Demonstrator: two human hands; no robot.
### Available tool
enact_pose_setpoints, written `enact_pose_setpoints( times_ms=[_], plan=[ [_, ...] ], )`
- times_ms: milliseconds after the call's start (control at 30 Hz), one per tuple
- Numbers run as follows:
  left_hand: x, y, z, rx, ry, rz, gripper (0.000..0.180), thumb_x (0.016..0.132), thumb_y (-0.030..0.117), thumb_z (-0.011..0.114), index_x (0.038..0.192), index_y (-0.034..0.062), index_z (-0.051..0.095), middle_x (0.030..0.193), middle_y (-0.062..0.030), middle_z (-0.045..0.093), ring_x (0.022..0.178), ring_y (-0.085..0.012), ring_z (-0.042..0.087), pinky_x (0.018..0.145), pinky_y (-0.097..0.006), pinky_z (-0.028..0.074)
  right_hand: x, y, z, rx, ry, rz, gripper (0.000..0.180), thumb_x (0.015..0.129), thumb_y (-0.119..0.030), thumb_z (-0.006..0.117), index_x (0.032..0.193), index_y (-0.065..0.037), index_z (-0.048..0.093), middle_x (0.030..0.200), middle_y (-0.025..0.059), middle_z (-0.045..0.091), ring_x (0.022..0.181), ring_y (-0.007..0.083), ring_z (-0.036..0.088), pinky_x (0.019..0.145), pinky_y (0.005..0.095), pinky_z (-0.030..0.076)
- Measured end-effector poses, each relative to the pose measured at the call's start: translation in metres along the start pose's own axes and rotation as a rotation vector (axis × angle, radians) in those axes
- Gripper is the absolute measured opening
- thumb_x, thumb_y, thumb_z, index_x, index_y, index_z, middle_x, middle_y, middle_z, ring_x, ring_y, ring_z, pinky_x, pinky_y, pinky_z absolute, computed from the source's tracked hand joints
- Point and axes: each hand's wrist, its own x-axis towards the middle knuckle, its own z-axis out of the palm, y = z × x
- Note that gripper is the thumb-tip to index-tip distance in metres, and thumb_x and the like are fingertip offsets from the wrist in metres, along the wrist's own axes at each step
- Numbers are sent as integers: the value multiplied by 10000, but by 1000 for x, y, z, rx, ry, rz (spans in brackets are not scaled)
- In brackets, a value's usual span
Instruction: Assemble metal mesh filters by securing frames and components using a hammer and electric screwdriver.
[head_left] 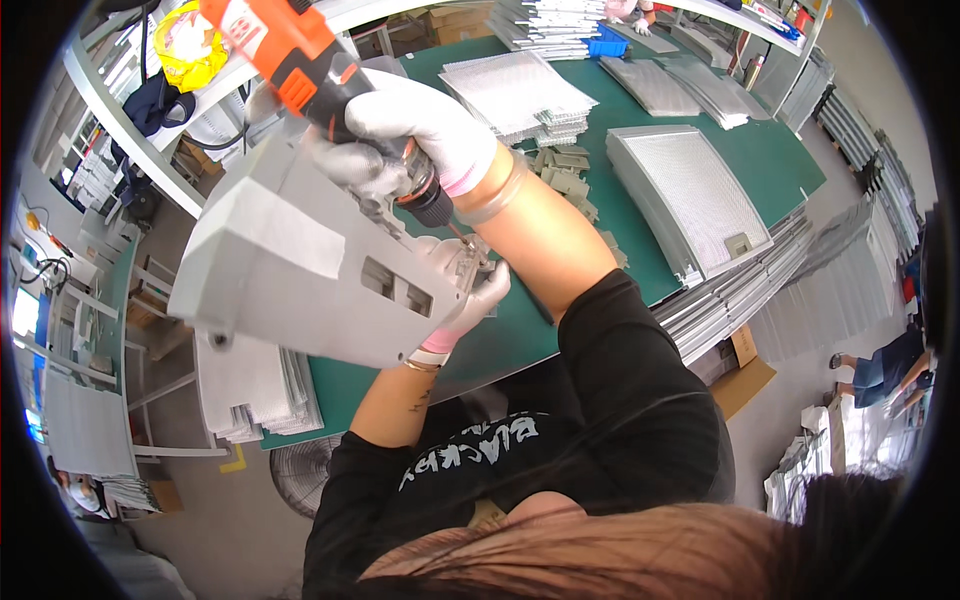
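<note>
My right hand [430, 120], in a white glove with a pink cuff, is wrapped round the grip of an orange and black cordless drill [300, 70]. The drill's chuck points down, and its thin bit meets a small metal fitting [466, 262] at the corner of a light grey housing [290, 240]. Below that corner my left hand [478, 305], also gloved, grips the housing beside the fitting. The housing stands tilted above the table, two rectangular cut-outs facing me. Part of my left hand is hidden behind the housing and fitting.
On the green table [600, 110] lie stacked mesh panels [515, 90], small beige plates [568, 182] and a framed mesh panel [685, 190]. More panels [250, 385] sit at the near left. Another person's gloved hand [641, 25] shows at the far side. A floor fan [300, 475] stands below.
</note>
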Motion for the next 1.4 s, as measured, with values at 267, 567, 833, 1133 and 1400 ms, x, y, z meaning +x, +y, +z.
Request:
enact_pose_setpoints(
  times_ms=[267, 567, 833, 1133, 1400],
  plan=[
    [4, 10, -5, 11, -96, -127, 121, 631, 148, 762, 664, 122, 648, 635, -8, 639, 580, -237, 608, 586, -349, 447, -4, 6, 12, 83, -81, 91, 497, 895, -253, 583, 1325, -23, 488, 717, 19, 490, 553, 53, 396, 470, 197, 315],
    [25, 33, -23, -81, -139, -244, 124, 647, 151, 762, 689, 114, 651, 669, -11, 651, 608, -233, 621, 604, -347, 456, -7, 9, 23, 37, -24, 52, 698, 802, -329, 684, 1319, 63, 430, 657, 11, 504, 466, 35, 372, 410, 184, 280],
    [-14, -4, 4, 139, -21, 46, 140, 687, 159, 759, 773, 112, 659, 727, 3, 666, 688, -200, 648, 642, -341, 473, -32, 12, -15, -108, 559, -254, 435, 872, -223, 659, 1240, -6, 574, 973, 73, 678, 774, 123, 648, 532, 234, 519],
    [-46, 29, -62, 94, -299, 47, 240, 607, 184, 758, 594, 155, 520, 582, -23, 508, 574, -268, 521, 620, -419, 366, -6, -67, 50, -71, 786, -430, 190, 958, -240, 621, 1004, -56, 607, 771, 20, 609, 657, 115, 588, 585, 233, 498],
    [-289, 43, -136, -159, -1222, 6, 174, 799, 128, 571, 945, 97, 661, 817, -46, 615, 747, -231, 611, 702, -354, 510, -30, -53, 35, -196, 547, -353, 178, 948, -209, 622, 1042, -61, 585, 855, 54, 660, 691, 98, 617, 584, 234, 515]
  ],
)
